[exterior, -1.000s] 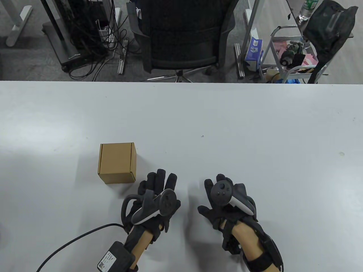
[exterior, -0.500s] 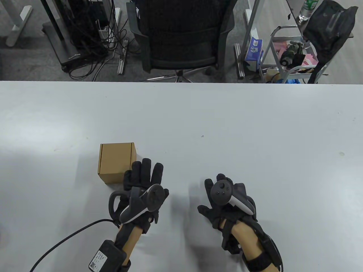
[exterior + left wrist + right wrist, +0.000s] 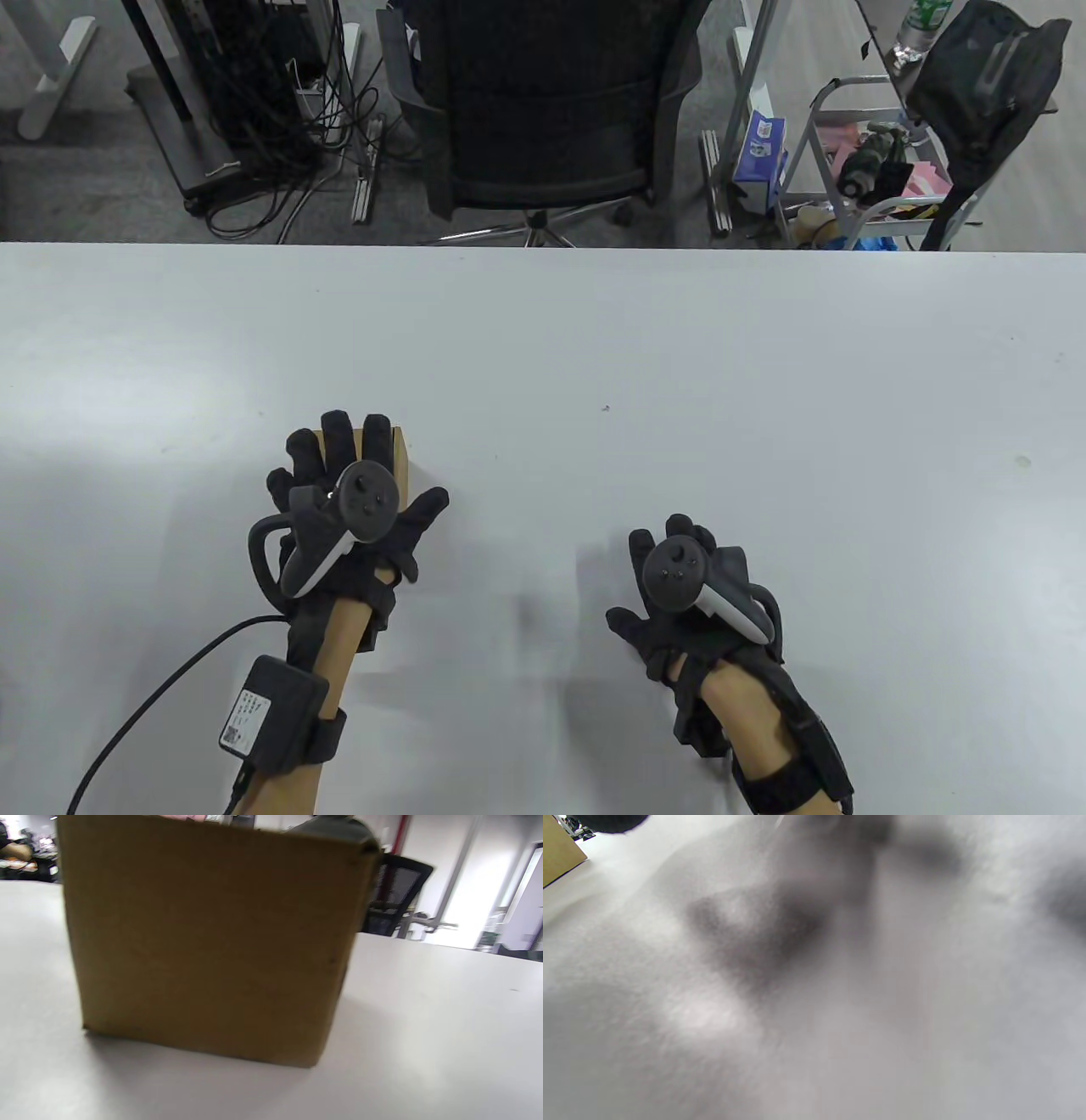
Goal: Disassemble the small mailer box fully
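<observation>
The small brown cardboard mailer box [image 3: 399,463] stands closed on the white table [image 3: 594,356], left of centre. My left hand [image 3: 339,475] lies over its top with the fingers spread and the thumb out past the box's right side; it hides most of the box. In the left wrist view the box's side [image 3: 212,942] fills the frame, with a dark fingertip [image 3: 335,830] at its top right edge. My right hand [image 3: 670,586] rests flat on the table, open, well to the right of the box. A corner of the box [image 3: 558,853] shows in the blurred right wrist view.
A black cable [image 3: 153,705] runs from my left wrist pack off the table's near edge. Beyond the far edge stand a black office chair [image 3: 543,110] and a cart with clutter [image 3: 874,161].
My left hand has moved up and to the left, from the table beside the box to over its top. My right hand has shifted slightly right and toward me.
</observation>
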Action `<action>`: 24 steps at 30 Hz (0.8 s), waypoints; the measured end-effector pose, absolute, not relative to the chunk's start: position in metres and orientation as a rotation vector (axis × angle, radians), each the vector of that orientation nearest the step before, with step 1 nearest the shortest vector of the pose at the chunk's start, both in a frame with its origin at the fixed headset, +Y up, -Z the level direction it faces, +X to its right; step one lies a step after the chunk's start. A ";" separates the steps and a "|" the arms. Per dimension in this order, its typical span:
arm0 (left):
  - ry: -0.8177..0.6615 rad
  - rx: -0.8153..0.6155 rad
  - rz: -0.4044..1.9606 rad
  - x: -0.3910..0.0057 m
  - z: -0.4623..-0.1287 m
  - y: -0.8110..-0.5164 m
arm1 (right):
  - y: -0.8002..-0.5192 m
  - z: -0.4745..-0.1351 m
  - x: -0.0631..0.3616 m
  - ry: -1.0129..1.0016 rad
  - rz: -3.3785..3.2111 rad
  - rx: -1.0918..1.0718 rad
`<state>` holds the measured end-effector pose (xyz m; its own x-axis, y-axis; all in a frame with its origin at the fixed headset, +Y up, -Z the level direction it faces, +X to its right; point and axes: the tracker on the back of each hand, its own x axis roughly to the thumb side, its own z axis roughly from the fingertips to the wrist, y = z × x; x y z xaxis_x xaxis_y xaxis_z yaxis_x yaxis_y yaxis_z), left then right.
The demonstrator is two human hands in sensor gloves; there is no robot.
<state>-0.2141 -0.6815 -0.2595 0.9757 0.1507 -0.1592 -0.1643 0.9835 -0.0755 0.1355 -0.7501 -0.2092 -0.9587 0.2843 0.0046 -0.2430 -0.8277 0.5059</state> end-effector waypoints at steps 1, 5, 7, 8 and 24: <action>0.177 -0.123 0.162 -0.216 -0.263 -0.684 | -0.749 -0.209 0.135 0.741 2.767 0.116; 0.240 -0.186 0.193 -0.221 -0.273 -0.691 | -0.748 -0.208 0.133 0.737 2.774 0.128; 0.314 -0.177 0.213 -0.224 -0.276 -0.696 | -0.747 -0.208 0.133 0.739 2.782 0.126; 0.329 -0.190 0.220 -0.226 -0.277 -0.700 | -0.747 -0.208 0.134 0.734 2.794 0.120; 0.322 0.085 0.108 -0.221 -0.274 -0.711 | -0.745 -0.208 0.136 0.725 2.832 0.089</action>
